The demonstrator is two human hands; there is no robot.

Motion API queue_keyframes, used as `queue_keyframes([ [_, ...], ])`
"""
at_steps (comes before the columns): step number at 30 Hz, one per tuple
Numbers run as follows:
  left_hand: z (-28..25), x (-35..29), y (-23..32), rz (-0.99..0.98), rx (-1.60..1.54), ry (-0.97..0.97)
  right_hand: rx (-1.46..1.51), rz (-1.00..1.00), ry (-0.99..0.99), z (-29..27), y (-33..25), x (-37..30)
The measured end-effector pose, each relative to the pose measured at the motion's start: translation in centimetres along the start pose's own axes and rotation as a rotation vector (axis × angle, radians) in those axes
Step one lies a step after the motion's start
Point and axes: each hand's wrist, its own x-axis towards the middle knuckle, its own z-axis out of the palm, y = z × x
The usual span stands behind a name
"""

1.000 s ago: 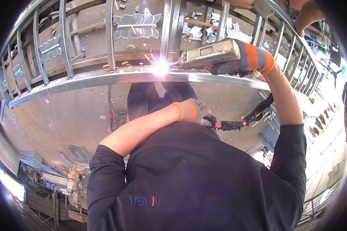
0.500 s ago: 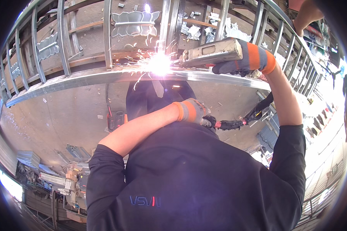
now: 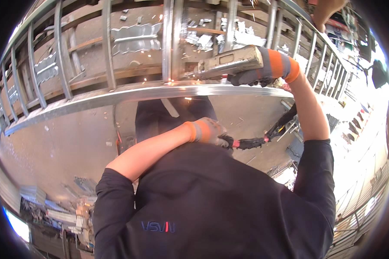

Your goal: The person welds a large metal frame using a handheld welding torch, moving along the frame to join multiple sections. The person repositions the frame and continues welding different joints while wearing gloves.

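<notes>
My right hand (image 3: 268, 68), in a grey and orange glove, is wrapped round a worn beige welding gun (image 3: 231, 61). The gun's nozzle points left, close to the joint between a shiny metal rail (image 3: 116, 96) and an upright tube (image 3: 172, 47) of a barred metal frame. A few small orange sparks scatter near that joint, with no bright arc. Against my waist, my left hand (image 3: 206, 131), gloved alike, is closed round a black-wrapped cable (image 3: 250, 143) that runs off to the right. The left fingertips are partly hidden.
Wavy-edged metal plates (image 3: 136, 38) sit between the frame's bars. Light scraps (image 3: 244, 36) lie on the ground beyond. Another person's bare limb (image 3: 328, 13) shows at the upper right. Metal stock and equipment (image 3: 84, 220) stand at the lower left.
The bright white welding flash and its spray of sparks have died down to a few sparks. The frame and both hands appear slightly further left. Both grips are kept.
</notes>
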Motion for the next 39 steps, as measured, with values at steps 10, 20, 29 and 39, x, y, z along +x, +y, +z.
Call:
queue_keyframes([
  [10,-2.0,10.2,5.4,0.042,-0.036,0.03,-0.021,0.26,0.063,-3.8,8.8,-8.1],
  [20,-1.7,15.0,7.4,-0.065,-0.032,0.079,-0.221,-0.152,-0.043,-4.7,11.9,-8.1],
  [29,-1.3,16.0,7.0,-0.085,-0.054,0.089,-0.229,-0.193,-0.05,-5.2,13.7,-7.5],
  [39,-1.3,15.8,7.0,-0.047,-0.054,0.102,-0.353,-0.304,-0.081,-5.1,11.7,-7.7],
])
